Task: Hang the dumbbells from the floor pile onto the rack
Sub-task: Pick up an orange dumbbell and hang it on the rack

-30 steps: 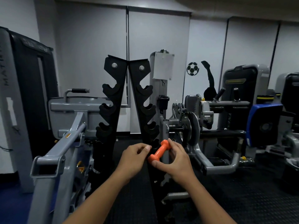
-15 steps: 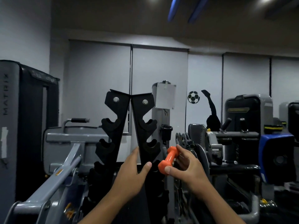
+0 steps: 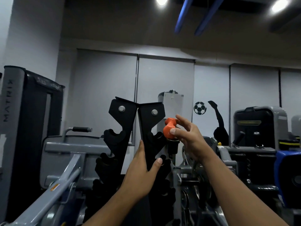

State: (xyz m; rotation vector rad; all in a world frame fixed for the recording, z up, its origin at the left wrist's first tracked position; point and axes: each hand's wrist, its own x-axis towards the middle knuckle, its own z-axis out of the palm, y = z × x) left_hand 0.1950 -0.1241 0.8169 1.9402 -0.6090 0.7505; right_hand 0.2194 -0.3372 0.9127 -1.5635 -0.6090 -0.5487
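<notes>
A small orange dumbbell (image 3: 169, 129) is pinched between the thumb and fingers of my right hand (image 3: 189, 141), held up beside the top hook on the right side of the black dumbbell rack (image 3: 150, 118). The rack is two black notched uprights meeting at the top, and its visible hooks hold nothing. My left hand (image 3: 143, 170) grips the right upright lower down, thumb on one side and fingers behind it. The floor pile is out of view.
A grey weight machine frame (image 3: 61, 175) slants across the lower left. A tall black and grey machine (image 3: 31, 121) stands at the far left. Plate-loaded machines (image 3: 254, 152) and a blue pad (image 3: 288, 175) crowd the right, close behind the rack.
My right hand has lifted the orange dumbbell from the rack's lower hooks up to the top right hook. My left hand let go of the dumbbell and took hold of the upright. The camera tilted upward.
</notes>
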